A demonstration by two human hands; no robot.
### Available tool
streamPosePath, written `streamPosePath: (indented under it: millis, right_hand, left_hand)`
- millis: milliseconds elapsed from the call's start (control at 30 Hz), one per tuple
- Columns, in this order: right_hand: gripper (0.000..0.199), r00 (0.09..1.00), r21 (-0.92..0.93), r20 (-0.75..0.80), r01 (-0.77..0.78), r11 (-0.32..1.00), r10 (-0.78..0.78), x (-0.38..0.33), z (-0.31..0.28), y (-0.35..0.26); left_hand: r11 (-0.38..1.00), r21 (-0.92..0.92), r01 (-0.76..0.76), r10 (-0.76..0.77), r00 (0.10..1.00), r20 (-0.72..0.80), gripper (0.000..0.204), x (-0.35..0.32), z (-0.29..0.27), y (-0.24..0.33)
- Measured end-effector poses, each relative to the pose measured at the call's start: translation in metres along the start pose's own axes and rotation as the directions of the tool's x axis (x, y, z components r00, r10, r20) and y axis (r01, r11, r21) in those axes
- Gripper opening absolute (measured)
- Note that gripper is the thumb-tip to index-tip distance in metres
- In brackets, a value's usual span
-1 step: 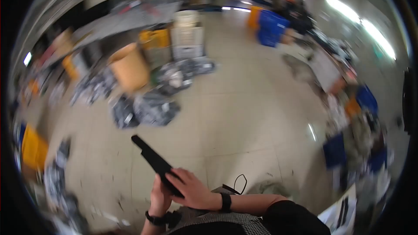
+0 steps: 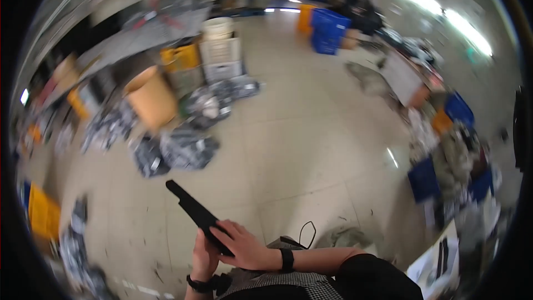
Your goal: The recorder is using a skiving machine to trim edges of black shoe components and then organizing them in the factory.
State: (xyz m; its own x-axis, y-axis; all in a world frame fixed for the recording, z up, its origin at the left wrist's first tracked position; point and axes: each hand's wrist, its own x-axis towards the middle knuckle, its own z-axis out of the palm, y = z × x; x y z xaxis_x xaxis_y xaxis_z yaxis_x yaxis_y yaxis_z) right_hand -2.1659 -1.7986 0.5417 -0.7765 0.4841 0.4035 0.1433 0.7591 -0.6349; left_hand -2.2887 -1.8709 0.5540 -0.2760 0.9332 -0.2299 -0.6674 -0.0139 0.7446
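Both hands meet at the near end of a flat black strip-like piece, held low over the tiled floor: right hand wrapped over it, left hand closed beneath. I judge it light, stiff and smooth; grip near that end. Tan bin and white crates by the grey bags; contents unclear.

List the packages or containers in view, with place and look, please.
Tan drum: left of centre, tilted, round.
White crates: behind it, stacked, a pale bucket on top.
Blue bins: far end, boxy.
Grey plastic bags: floor, crumpled.
Black flat device: held by both hands, left hand, right hand.
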Motion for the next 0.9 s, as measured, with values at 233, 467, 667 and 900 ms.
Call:
streamPosePath:
  millis: [233,467,667,900]
  right_hand:
    - [0.058,0.932,0.089,-0.168,-0.310,0.947,0.321,-0.029,-0.086,0.143]
    - [0.041,0.869,0.261,-0.056,-0.462,0.848,0.491,-0.024,-0.234,0.250]
    - [0.029,0.786,0.532,-0.131,-0.458,0.712,0.604,-0.057,-0.352,0.335]
    - [0.034,0.606,0.249,-0.241,-0.717,0.651,0.758,-0.122,-0.432,0.437]
  left_hand:
    - [0.947,0.225,0.231,-0.289,0.917,0.275,0.048,0.161,0.090,-0.069]
    - [0.915,0.259,0.311,-0.379,0.881,0.282,0.041,0.309,0.202,-0.112]
    - [0.933,-0.008,0.360,-0.310,0.813,0.492,0.038,0.414,0.332,-0.155]
    - [0.833,0.087,0.546,-0.509,0.695,0.508,0.030,0.555,0.471,-0.259]
